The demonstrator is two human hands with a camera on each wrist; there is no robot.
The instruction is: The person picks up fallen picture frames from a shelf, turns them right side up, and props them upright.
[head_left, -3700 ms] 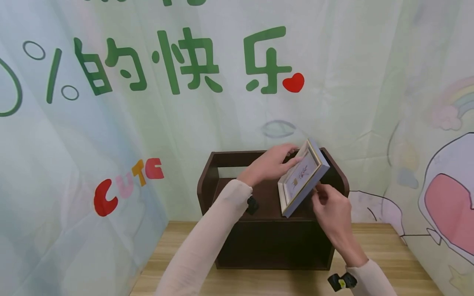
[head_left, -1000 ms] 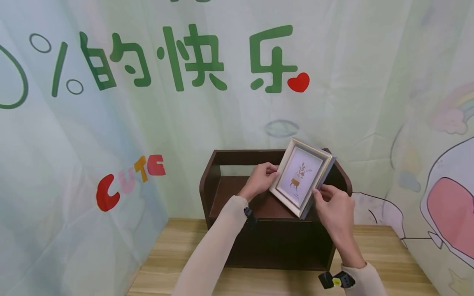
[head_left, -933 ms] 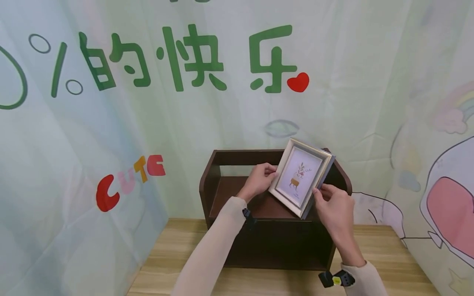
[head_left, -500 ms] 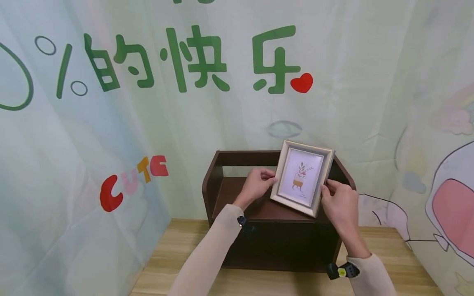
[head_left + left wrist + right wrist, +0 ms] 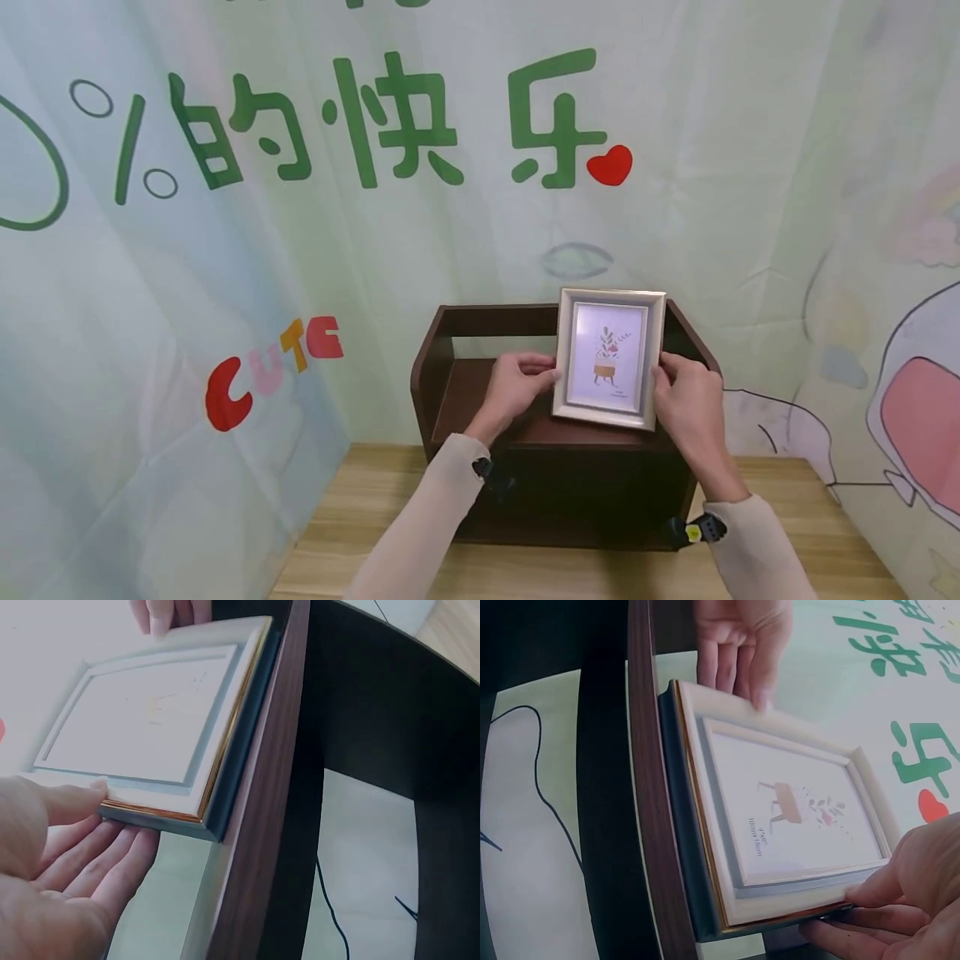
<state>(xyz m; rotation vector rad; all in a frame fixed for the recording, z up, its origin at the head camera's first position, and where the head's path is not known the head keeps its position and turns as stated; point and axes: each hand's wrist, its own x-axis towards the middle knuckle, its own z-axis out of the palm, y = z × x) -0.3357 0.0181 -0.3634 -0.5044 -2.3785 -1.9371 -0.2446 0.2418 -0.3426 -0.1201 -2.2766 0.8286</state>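
Observation:
A picture frame (image 5: 609, 354) with a pale gold border and a potted-plant print stands nearly upright over the right part of a dark brown shelf (image 5: 480, 433). My left hand (image 5: 513, 387) pinches its left edge, thumb on the front and fingers behind. At the opposite edge my right hand (image 5: 692, 408) pinches it the same way. In the left wrist view the frame's lower edge lies right at the shelf board's front edge (image 5: 259, 802), and the left thumb (image 5: 75, 801) presses on the border. The right wrist view has the right thumb (image 5: 877, 889) on the border too.
The shelf has raised side panels (image 5: 431, 375) and a back rail (image 5: 495, 319), with a lower compartment (image 5: 570, 492) beneath. It stands on a wood-grain tabletop (image 5: 360, 500). A printed curtain (image 5: 375, 250) hangs close behind and along both sides.
The picture frame has turned from a steep tilt to nearly upright, facing forward. My left hand has moved from its upper side down to its left edge; both hands still hold it.

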